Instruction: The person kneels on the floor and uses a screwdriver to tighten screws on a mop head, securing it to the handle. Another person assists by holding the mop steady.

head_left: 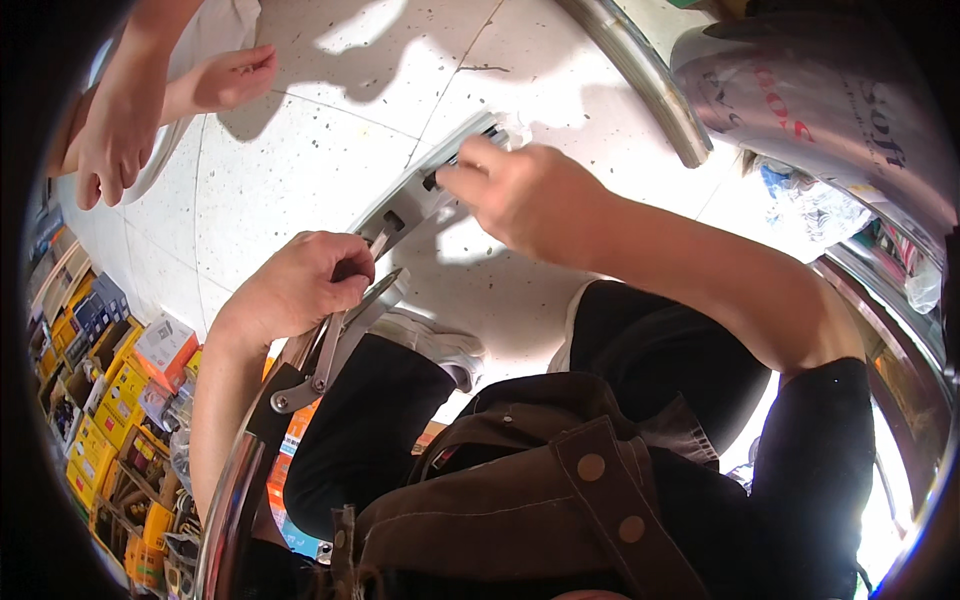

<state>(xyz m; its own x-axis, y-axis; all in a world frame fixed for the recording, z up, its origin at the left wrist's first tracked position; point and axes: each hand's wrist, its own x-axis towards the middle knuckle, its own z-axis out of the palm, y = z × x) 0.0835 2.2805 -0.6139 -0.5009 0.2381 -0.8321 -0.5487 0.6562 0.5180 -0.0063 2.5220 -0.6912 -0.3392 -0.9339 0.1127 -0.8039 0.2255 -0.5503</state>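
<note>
At the left, many small yellow cardboard boxes [92, 450] stand stacked, too overlapped to count, their print too small to read; one white-and-orange carton [165, 348] is beside them. Farther off are a co-worker's two hands, one hanging [115, 155], one with fingers bent [232, 80]. One shiny chrome tube [232, 510] curves up on the near left. The person's left hand [300, 285] curls its fingers above one jointed flat metal arm [325, 360], hiding part of it; what it clamps cannot be told. One long silver metal bar [412, 200] with two black fittings slants over the pale speckled floor [320, 150], between the hands. The right hand [535, 195] has thumb and fingertips close together at its far part, covering some; whether they grip cannot be told. Far right are another chrome tube [650, 75], one silver plastic bag [790, 120] with red and dark lettering, and crumpled clear plastic [825, 215].
</note>
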